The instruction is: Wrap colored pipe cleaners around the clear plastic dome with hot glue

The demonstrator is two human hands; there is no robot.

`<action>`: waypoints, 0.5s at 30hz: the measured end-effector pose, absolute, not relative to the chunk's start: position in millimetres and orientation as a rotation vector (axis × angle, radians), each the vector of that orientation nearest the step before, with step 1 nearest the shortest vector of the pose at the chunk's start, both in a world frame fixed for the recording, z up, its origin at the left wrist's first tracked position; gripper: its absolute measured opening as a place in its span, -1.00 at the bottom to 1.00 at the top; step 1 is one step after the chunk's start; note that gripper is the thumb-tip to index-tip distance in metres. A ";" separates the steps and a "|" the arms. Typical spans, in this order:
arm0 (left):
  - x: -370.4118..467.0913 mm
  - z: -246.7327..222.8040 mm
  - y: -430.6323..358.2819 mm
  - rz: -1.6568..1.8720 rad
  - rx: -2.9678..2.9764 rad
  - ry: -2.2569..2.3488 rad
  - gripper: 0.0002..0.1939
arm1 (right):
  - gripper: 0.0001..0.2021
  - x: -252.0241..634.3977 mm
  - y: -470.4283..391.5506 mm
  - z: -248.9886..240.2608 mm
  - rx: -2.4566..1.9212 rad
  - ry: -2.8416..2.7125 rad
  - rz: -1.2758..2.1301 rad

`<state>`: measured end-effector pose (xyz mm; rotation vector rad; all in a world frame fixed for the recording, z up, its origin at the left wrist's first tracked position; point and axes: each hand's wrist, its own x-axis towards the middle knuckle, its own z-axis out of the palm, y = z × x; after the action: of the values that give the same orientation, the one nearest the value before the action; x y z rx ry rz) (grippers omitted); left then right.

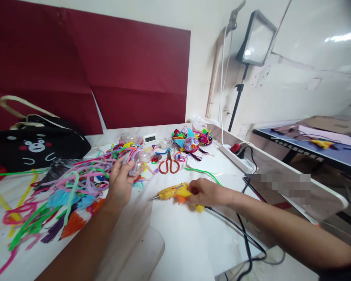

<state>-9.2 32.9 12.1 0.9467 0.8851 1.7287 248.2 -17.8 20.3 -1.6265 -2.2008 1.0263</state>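
My right hand [206, 190] is closed on a yellow hot glue gun [174, 191] with an orange trigger. Its metal nozzle points left, low over the white table, and a black cord trails from the handle. At the left, my left hand [121, 179] has its fingers wrapped round a clear, rounded plastic piece [139, 160]; some lilac strands show by the fingertips. Beyond the glue gun lie orange-handled scissors [169, 166] and a green pipe cleaner [203, 170]. A heap of coloured pipe cleaners [89, 179] spreads beside my left forearm.
Colourful finished-looking craft figures [190, 142] and a small digital clock [149, 139] stand at the back. A power strip [238, 158] lies along the right edge panel. A black bag [38, 142] sits at the left. A lamp on a stand [256, 39] rises behind.
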 end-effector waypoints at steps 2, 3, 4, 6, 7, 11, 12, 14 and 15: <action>-11.5 10.2 36.1 1.759 0.922 0.886 -0.75 | -0.86 249.2 -15.3 28.6 -1.546 -2.081 1.226; -12.3 9.2 37.6 1.782 0.910 0.885 -0.75 | -0.84 249.6 -14.3 33.9 -1.488 -2.014 1.317; -12.7 8.2 39.0 1.808 0.897 0.884 -0.75 | -0.81 250.0 -13.6 39.8 -1.420 -1.947 1.396; -12.3 6.4 41.0 1.841 0.893 0.882 -0.77 | -0.76 250.7 -12.2 53.0 -1.267 -1.822 1.504; -11.5 5.6 41.4 1.843 0.897 0.882 -0.77 | -0.75 251.0 -11.4 59.8 -1.205 -1.768 1.525; -5.6 2.7 39.8 1.783 0.898 0.892 -0.76 | -0.75 251.3 -5.3 83.0 -1.030 -1.562 1.574; -3.9 1.9 39.0 1.767 0.891 0.899 -0.74 | -0.75 251.2 -3.1 87.5 -0.984 -1.516 1.592; -0.4 0.4 37.1 1.741 0.883 0.911 -0.72 | -0.76 251.4 1.2 96.1 -0.886 -1.428 1.604; 1.3 -0.3 36.0 1.730 0.882 0.917 -0.71 | -0.78 251.8 2.8 100.5 -0.837 -1.388 1.596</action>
<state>1.3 36.0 -0.3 0.8819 0.9166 1.7302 251.8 2.8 100.5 -0.8374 -1.3885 1.5964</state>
